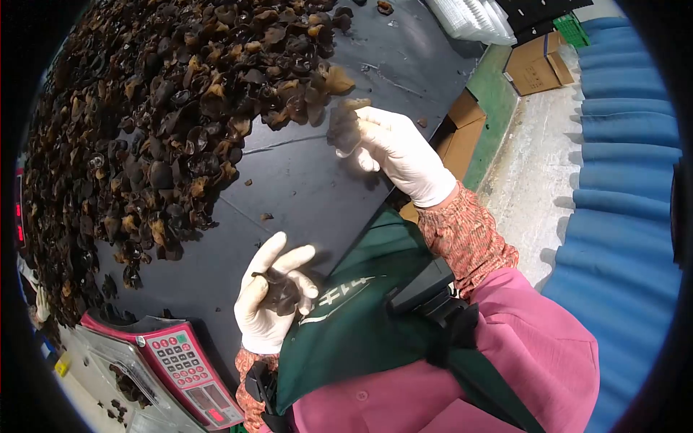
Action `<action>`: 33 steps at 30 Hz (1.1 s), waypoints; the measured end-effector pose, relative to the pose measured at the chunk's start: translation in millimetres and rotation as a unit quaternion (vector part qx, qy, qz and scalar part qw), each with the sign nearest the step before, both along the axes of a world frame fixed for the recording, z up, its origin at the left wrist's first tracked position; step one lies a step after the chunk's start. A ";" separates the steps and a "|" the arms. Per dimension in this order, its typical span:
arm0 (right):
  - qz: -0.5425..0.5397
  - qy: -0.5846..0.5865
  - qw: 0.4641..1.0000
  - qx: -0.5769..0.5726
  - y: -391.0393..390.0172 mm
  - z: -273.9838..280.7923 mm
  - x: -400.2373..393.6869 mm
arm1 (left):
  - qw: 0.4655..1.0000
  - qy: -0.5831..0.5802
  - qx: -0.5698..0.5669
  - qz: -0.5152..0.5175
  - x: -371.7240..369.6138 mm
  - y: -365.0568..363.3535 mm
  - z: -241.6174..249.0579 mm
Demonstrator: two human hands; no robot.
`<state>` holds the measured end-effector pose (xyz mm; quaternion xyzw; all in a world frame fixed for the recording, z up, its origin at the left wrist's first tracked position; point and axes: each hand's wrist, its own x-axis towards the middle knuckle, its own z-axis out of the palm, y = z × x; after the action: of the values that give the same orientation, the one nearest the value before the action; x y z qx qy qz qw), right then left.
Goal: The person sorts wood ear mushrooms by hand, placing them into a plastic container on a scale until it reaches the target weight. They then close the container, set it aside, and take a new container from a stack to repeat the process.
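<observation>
My right hand (393,151), in a white glove, pinches a dark brown wood ear mushroom (343,130) above the grey table (303,191). The mushroom looks slightly blurred and has a paler edge at the top. Lower down, close to the table's near edge, my gloved left hand (268,303) has its fingers curled around another wood ear mushroom (282,294), which rests against the palm. A large heap of wet wood ear mushrooms (166,123) spreads over the table beyond both hands.
A red-and-white digital scale (180,353) stands at the lower left. Stacked clear plastic trays (469,18) lie at the table's far right end. Cardboard boxes (534,65) sit on the floor by a blue curtain (621,187). Another person's gloved hand (42,304) shows at the left edge.
</observation>
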<state>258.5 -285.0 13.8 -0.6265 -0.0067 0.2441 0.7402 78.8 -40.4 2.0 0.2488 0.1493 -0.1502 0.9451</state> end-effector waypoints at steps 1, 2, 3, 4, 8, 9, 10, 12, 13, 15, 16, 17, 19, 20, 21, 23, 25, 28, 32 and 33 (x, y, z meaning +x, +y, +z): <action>0.006 0.010 1.000 0.015 0.1 -0.5 -0.4 | 1.000 0.007 0.005 0.003 2.2 -1.9 1.4; 0.010 -0.002 1.000 -0.015 0.6 -0.1 -0.9 | 1.000 0.006 -0.002 0.001 3.0 -3.3 -0.1; 0.013 -0.016 0.999 -0.045 1.6 1.5 -1.8 | 1.000 0.004 -0.008 -0.001 4.0 -4.5 -2.5; 0.015 -0.030 0.997 -0.076 2.3 4.6 -2.7 | 1.000 0.001 -0.014 -0.005 5.9 -5.8 -3.9; 0.097 -0.018 0.978 -0.185 12.9 40.4 -20.1 | 0.998 0.025 0.053 -0.031 20.0 -12.6 5.5; 0.146 -0.089 0.966 -0.193 15.6 39.2 -27.4 | 0.998 0.031 0.045 -0.031 22.5 -15.4 8.4; 0.193 -0.159 0.948 -0.199 19.2 37.4 -33.5 | 0.998 0.024 0.049 -0.025 21.5 -16.6 6.4; 0.235 -0.108 0.952 -0.165 25.2 51.5 -33.6 | 0.998 0.008 0.057 -0.012 17.5 -17.9 0.4; 0.159 -0.224 0.943 -0.187 22.6 39.7 -27.5 | 0.999 0.007 0.032 -0.011 18.7 -18.3 0.8; 0.003 -0.336 0.909 -0.246 17.1 24.0 -2.3 | 1.000 0.020 0.020 0.006 15.3 -14.8 -2.8; -0.043 -0.326 0.889 -0.318 14.4 23.8 10.2 | 1.000 0.025 0.014 0.012 14.2 -13.1 -3.9; -0.043 -0.417 0.802 -0.425 6.9 15.0 23.4 | 1.000 0.018 -0.002 0.017 14.2 -12.7 -3.6; -0.027 -0.495 0.688 -0.530 -2.0 4.8 29.3 | 0.999 0.018 -0.017 0.020 12.7 -10.5 -5.2; -0.012 -0.492 0.684 -0.539 -2.6 4.7 24.8 | 0.999 0.021 -0.025 0.022 11.7 -9.8 -6.2; 0.003 -0.488 0.679 -0.548 -3.9 2.8 22.5 | 0.999 0.015 -0.037 0.022 12.2 -9.7 -6.6; 0.013 -0.439 0.752 -0.492 -11.3 -14.0 18.6 | 0.998 0.020 -0.045 0.031 11.4 -9.7 -8.8; 0.001 -0.355 0.817 -0.454 -14.1 -15.0 14.1 | 0.998 0.025 -0.049 0.030 10.6 -9.4 -10.8; -0.008 -0.349 0.833 -0.429 -11.2 -4.0 15.1 | 0.998 0.027 -0.051 0.015 8.6 -6.6 -13.0; -0.051 -0.550 0.722 -0.417 22.2 -2.2 32.8 | 0.998 0.011 -0.067 0.001 8.1 -8.2 -17.3; -0.059 -0.561 0.707 -0.426 34.8 -5.2 38.0 | 0.997 0.005 -0.073 0.002 7.9 -9.1 -17.0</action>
<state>296.5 -250.2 8.6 -0.8959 -0.2789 -0.2201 0.2669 86.7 -49.4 -15.0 0.1782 0.1435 -0.1601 0.9602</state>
